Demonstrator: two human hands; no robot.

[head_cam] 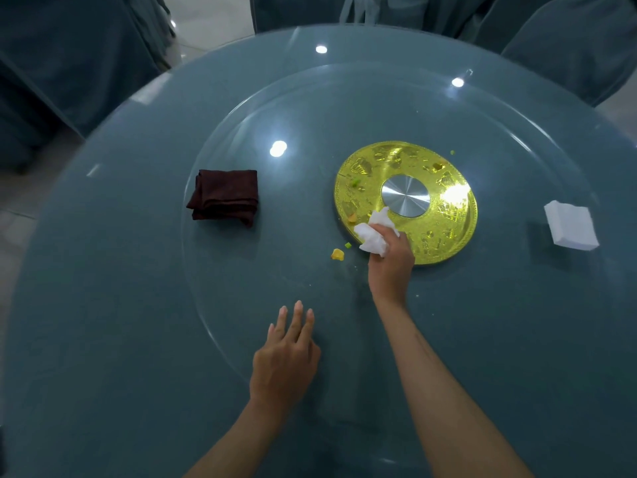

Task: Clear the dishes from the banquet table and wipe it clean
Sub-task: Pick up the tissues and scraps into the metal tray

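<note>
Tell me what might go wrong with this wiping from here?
The right hand grips only a small crumpled tissue, so the yellow scrap and green bit beside the gold disc may get smeared or flicked across the glass rather than lifted. The glass turntable might also turn under the push; the left hand lies flat on it, perhaps steadying it.

Teal fabric-covered chairs [69,63] are crowding the far and left sides, covers draping down to a pale floor [206,15]. Round white light reflections [278,148] are glaring on the glass tabletop [103,305]; surroundings are looking dim.
</note>
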